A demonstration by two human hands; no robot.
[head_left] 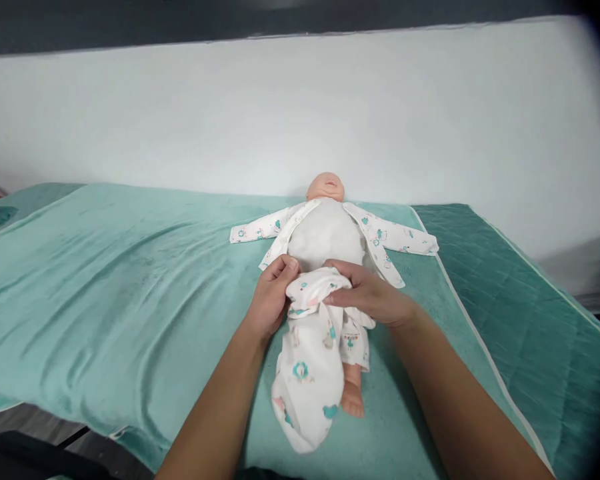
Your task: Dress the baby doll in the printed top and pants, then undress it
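Observation:
A baby doll (326, 230) lies on its back, head toward the wall, its white cloth body bare in front. Its patterned shirt (380, 233) hangs open, both sleeves spread out sideways. White printed pants (310, 360) are bunched around the doll's hips and legs. One bare foot (353, 393) pokes out of the right-hand leg; the other leg's fabric covers its foot. My left hand (275, 290) pinches at the waist edge on the left. On the other side my right hand (365, 290) grips the waistband, thumb over the folded cloth.
A light green blanket (105, 287) with wrinkles covers the bed. To the right lies a darker green quilted cover (540, 300). A white wall (230, 120) rises behind the doll. Dark flooring (45, 427) shows at the lower left.

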